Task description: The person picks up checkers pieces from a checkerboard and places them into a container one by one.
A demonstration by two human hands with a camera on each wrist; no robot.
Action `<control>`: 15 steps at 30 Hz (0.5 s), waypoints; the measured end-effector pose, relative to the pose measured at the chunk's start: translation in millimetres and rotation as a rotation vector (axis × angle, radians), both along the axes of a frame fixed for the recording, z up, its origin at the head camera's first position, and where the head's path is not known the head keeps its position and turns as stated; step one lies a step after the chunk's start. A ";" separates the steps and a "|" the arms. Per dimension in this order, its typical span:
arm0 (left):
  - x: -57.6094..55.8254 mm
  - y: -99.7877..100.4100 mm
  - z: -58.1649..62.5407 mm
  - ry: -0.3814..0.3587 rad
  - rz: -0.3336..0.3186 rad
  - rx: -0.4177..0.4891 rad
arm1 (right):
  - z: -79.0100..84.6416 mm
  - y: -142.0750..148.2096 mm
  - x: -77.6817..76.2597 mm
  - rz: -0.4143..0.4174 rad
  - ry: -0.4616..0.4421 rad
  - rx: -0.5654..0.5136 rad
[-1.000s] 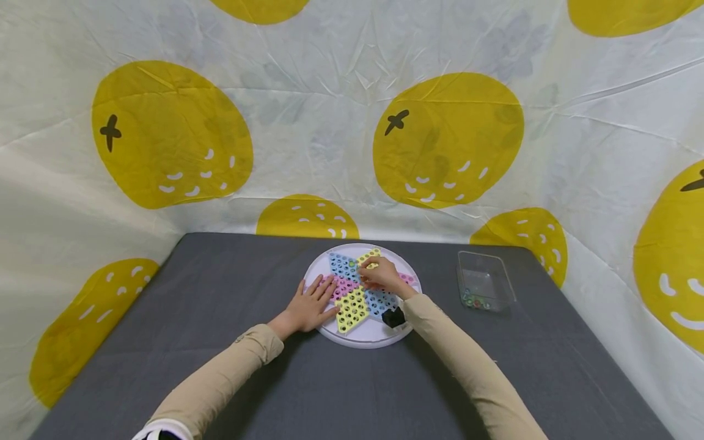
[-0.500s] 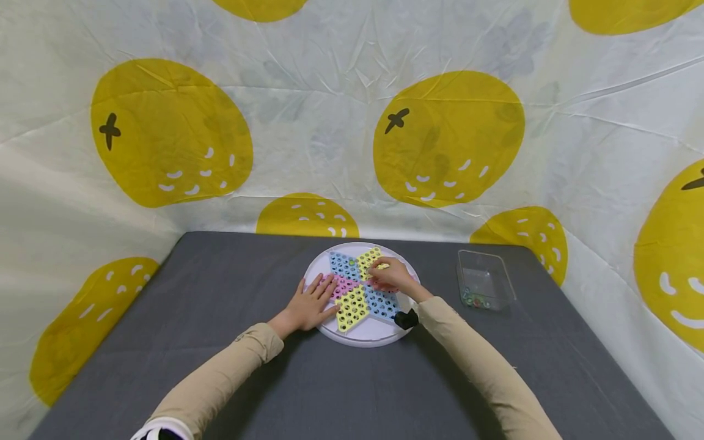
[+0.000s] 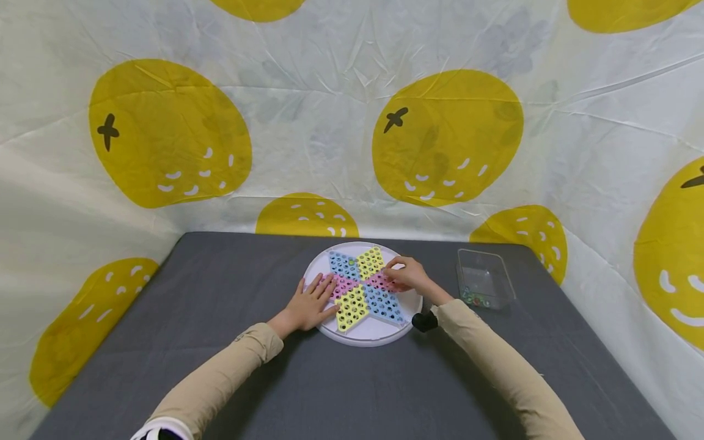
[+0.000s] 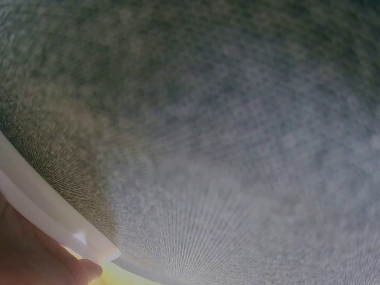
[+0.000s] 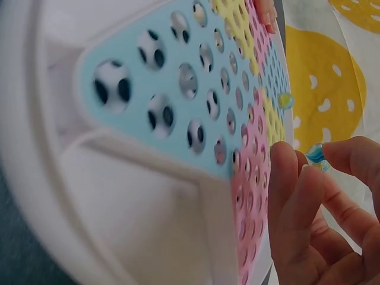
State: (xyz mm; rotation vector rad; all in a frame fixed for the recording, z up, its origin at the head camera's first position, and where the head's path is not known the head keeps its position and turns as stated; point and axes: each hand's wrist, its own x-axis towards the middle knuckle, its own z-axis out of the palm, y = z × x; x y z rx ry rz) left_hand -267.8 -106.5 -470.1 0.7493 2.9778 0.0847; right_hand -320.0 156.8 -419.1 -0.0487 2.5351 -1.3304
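A round white Chinese checkers board [image 3: 379, 333] carries a star of blue, yellow and pink sections full of holes. My left hand [image 3: 309, 307] rests on its left side, fingers spread; the left wrist view catches part of that hand at the board's rim [image 4: 53, 208]. Over the pink section at the right, my right hand [image 3: 408, 275] is raised, thumb and finger together. The right wrist view has it pinching a blue glass marble [image 5: 316, 153], with a yellowish bit of glass just below. One yellow-green marble [image 3: 351, 262] sits in the far blue section.
A clear plastic box [image 3: 486, 284] with several glass marbles [image 3: 474, 299] stands to the right of the board. Dark grey cloth [image 3: 236, 281] covers the table. Behind it hangs a white curtain [image 3: 313, 134] printed with yellow fruit.
My right hand has moved rightward across the board, from near its middle to the right-hand pink section, uncovering the far yellow section. My left hand has stayed in place.
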 end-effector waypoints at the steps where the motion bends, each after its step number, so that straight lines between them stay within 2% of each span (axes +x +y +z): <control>1: 0.0 0.0 -0.4 0.001 0.000 0.006 | 0.3 2.1 1.1 -0.003 0.005 0.007; 10: -2.2 -0.6 -4.9 0.009 0.003 0.001 | -0.3 21.4 5.9 -0.007 0.017 0.032; 15: 0.5 -0.3 -0.5 0.008 0.000 -0.005 | 1.1 32.4 8.0 -0.008 0.007 0.024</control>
